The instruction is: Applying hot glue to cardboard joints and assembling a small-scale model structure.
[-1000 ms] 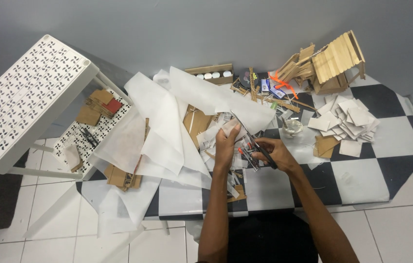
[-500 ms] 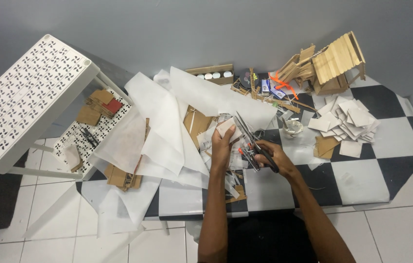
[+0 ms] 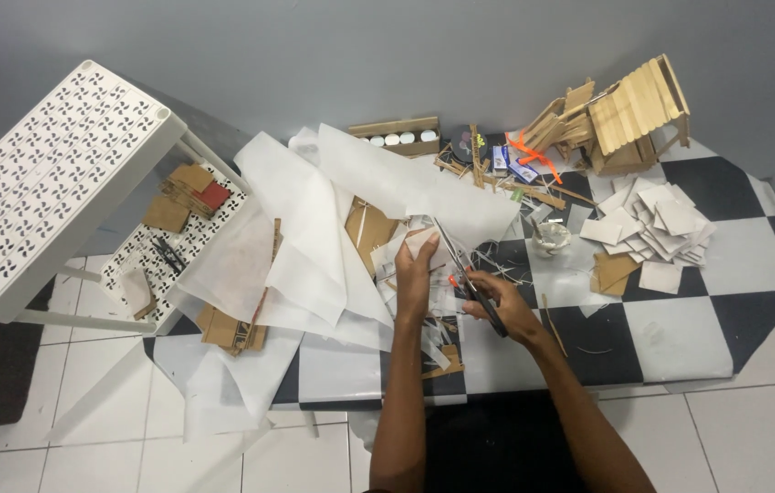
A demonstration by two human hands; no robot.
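White paper piece is pinched in the left hand; the right hand grips scissors cutting it.

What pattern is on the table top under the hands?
A black and white checkerboard on the table top, clearest in the head view.

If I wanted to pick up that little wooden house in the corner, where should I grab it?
Probably by its two side walls under the slanted roof, coming from above. The wooden house sits at the table's far right corner, and its stick roof overhangs and looks fragile. The loose sticks leaning on its left side crowd that approach, so come from the right.
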